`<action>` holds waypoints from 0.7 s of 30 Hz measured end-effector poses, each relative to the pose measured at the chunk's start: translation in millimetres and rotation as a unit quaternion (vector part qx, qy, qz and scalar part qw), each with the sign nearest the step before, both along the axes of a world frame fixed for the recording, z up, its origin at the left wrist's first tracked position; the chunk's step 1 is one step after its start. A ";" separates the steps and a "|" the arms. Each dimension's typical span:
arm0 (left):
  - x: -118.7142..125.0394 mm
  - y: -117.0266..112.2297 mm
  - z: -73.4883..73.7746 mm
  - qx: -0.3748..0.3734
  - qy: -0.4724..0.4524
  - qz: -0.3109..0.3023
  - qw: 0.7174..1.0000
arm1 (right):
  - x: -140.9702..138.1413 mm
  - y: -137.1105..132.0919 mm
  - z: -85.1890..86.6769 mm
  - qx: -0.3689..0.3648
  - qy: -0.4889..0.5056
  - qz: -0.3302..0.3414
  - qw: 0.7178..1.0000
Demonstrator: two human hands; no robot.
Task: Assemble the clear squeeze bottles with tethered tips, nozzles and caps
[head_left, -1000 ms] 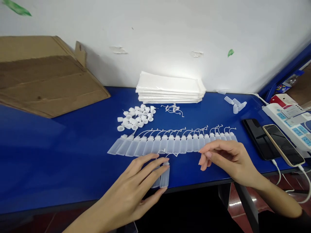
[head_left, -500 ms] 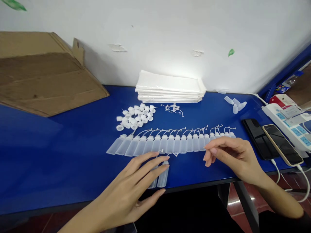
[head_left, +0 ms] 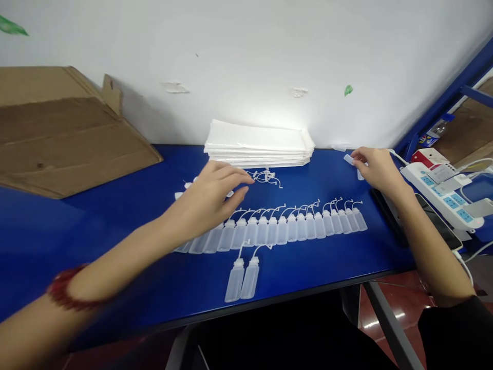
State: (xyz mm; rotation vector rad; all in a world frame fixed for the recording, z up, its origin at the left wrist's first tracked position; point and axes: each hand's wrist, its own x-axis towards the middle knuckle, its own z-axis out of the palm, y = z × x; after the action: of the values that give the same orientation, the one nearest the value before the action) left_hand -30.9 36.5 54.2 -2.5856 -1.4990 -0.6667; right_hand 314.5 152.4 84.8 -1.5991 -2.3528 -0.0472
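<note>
The left hand (head_left: pixel 210 198) hovers palm-down at mid-frame over the pile of caps (head_left: pixel 178 196), fingers loosely spread and grasping nothing visible. The right hand (head_left: pixel 375 167), upper right, touches a loose bottle (head_left: pixel 348 159) with its fingertips, but whether it pinches it cannot be told. Below, the row of bottles (head_left: pixel 285 228) lies side by side on the blue table (head_left: pixel 115 231) with necks toward the wall, probably for easy reach. Two bottles (head_left: pixel 242 277) lie apart at the front edge.

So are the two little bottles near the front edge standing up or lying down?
Lying down: both bottles rest flat on the blue table.
</note>
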 end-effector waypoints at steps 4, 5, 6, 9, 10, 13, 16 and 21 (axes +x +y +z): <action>2.4 44.7 -15.1 -0.021 0.032 -0.021 0.999 | 6.6 21.7 -10.9 -0.027 -0.109 -0.049 0.992; 3.7 53.2 -18.7 -0.024 0.036 -0.030 0.999 | 8.0 24.6 -14.0 -0.031 -0.119 -0.054 0.991; 5.0 60.4 -21.7 -0.028 0.039 -0.038 0.998 | 9.5 26.5 -16.8 -0.035 -0.130 -0.058 0.989; 7.6 74.0 -28.4 -0.034 0.042 -0.059 0.997 | 15.7 28.3 -22.3 -0.051 -0.158 -0.065 0.984; 7.8 76.1 -30.1 -0.034 0.041 -0.063 0.997 | 18.1 27.8 -23.1 -0.054 -0.165 -0.067 0.983; 7.1 77.6 -34.5 -0.033 0.039 -0.072 0.996 | 25.2 25.2 -23.9 -0.056 -0.177 -0.076 0.980; 6.0 75.6 -37.0 -0.032 0.039 -0.074 0.996 | 31.4 23.0 -23.8 -0.049 -0.178 -0.077 0.980; 5.0 70.2 -34.1 -0.027 0.042 -0.066 0.997 | 43.7 24.2 -22.5 -0.034 -0.166 -0.075 0.983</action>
State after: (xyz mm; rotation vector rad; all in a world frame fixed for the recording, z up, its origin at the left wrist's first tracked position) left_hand -25.9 106.7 20.1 -2.7353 -1.3485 -0.5296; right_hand 358.2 176.6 62.3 -1.9295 -2.4891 -0.2893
